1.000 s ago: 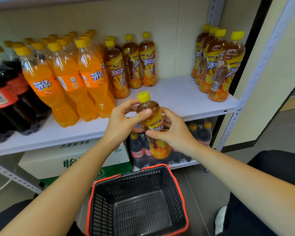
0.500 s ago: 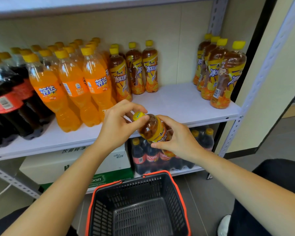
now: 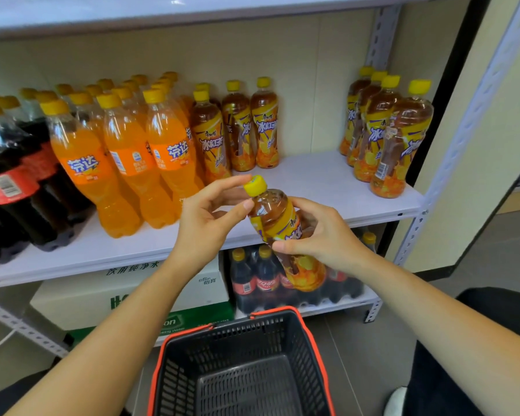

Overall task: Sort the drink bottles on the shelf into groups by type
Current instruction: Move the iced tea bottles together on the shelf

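Observation:
An iced tea bottle (image 3: pixel 278 223) with a yellow cap is held tilted in front of the white shelf (image 3: pixel 321 181), cap leaning left. My right hand (image 3: pixel 321 235) grips its body around the label. My left hand (image 3: pixel 210 214) pinches the neck just under the cap with thumb and fingers. On the shelf stand dark cola bottles (image 3: pixel 9 181) at the left, orange soda bottles (image 3: pixel 120 151) beside them, iced tea bottles (image 3: pixel 237 127) in the middle, and more iced tea bottles (image 3: pixel 385 130) at the right end.
A black basket with a red rim (image 3: pixel 243 370) sits on the floor below my hands, with nothing inside. The lower shelf holds a white carton (image 3: pixel 126 292) and small cola bottles (image 3: pixel 252 283). A metal upright (image 3: pixel 415 235) bounds the right side.
The bottle went from upright to tilted left and has risen slightly, turning in my hands. Both hands kept their hold throughout.

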A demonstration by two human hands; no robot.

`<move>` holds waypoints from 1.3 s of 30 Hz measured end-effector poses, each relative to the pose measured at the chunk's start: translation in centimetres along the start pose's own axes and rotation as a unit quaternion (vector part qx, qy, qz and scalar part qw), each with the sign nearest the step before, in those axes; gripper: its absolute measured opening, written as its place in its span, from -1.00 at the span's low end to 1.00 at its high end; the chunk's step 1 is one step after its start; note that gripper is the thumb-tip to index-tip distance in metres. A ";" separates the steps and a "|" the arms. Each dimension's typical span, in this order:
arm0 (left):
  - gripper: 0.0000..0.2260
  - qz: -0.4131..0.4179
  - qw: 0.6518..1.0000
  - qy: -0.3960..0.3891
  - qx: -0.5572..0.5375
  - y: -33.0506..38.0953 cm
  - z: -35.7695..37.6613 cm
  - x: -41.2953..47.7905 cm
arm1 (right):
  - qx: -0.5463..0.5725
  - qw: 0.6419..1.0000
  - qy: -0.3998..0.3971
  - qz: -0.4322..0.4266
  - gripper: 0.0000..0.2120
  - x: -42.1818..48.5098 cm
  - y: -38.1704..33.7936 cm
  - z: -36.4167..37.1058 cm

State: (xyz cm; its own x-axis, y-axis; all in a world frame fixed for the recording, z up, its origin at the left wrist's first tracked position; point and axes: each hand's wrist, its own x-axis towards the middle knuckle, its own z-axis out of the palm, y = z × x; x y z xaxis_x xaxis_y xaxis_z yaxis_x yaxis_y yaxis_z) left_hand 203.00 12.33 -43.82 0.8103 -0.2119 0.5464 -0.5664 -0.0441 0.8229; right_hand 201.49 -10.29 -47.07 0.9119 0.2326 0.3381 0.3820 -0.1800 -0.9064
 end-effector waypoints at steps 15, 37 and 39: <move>-0.85 -0.046 0.991 0.109 -0.059 0.4 1.4 1.2 | 0.010 0.994 -0.090 0.057 -0.29 -0.2 -0.9 -0.8; -0.18 -0.098 0.977 -0.185 0.024 -1.9 2.5 -2.6 | 0.201 0.959 0.144 0.139 -0.56 1.3 -1.5 -1.4; -0.27 -0.089 0.983 -0.163 0.010 -1.6 2.3 -2.3 | 0.211 0.960 0.102 0.151 -0.48 1.2 -1.8 -1.8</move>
State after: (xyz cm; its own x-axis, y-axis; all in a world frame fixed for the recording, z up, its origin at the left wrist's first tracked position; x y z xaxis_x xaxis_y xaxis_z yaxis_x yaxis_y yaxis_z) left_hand 201.64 10.61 -46.74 0.8079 -0.4999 0.3122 -0.4249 -0.1269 0.8963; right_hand 202.10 -11.42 -44.55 0.9984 0.0314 0.0466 0.0392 0.2039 -0.9782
